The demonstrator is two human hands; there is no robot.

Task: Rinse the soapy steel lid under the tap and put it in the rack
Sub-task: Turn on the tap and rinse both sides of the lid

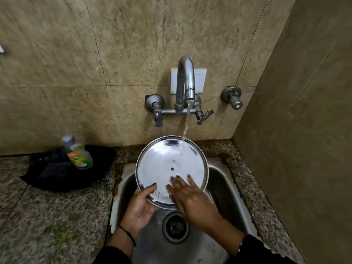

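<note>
A round steel lid point(171, 164) with soap film and a small centre hole is held tilted over the steel sink point(224, 183). Water streams from the curved tap point(187, 80) onto the lid's upper right. My left hand point(141, 206) grips the lid's lower left rim from beneath, thumb on the face. My right hand point(190, 197) lies flat on the lid's lower face, fingers spread and blurred. No rack is in view.
A dish soap bottle point(80, 155) stands on a black cloth point(57, 172) on the speckled granite counter point(47, 216) at left. The sink drain point(175, 227) sits below the hands. A tiled wall rises close on the right, with a separate valve point(232, 97).
</note>
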